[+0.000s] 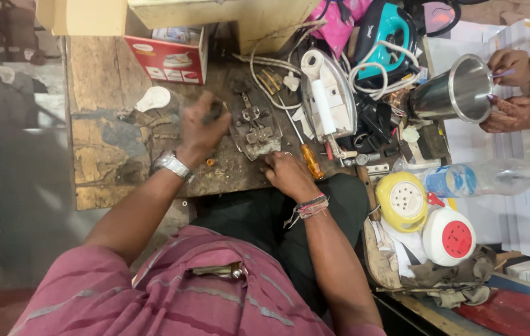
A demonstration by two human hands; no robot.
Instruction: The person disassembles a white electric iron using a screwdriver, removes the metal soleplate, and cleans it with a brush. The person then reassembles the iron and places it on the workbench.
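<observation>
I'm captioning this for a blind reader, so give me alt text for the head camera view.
Seen from above, a seated person's left hand and right hand flank a metal iron soleplate on a worn wooden workbench. An orange-handled screwdriver, a white iron and cords lie beside it; another person's hands hold a steel jug.

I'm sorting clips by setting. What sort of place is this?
Probably a small appliance repair stall. A worn wooden workbench holds an opened clothes iron and tangled cords; the left hand and right hand work at a metal iron plate.
</observation>
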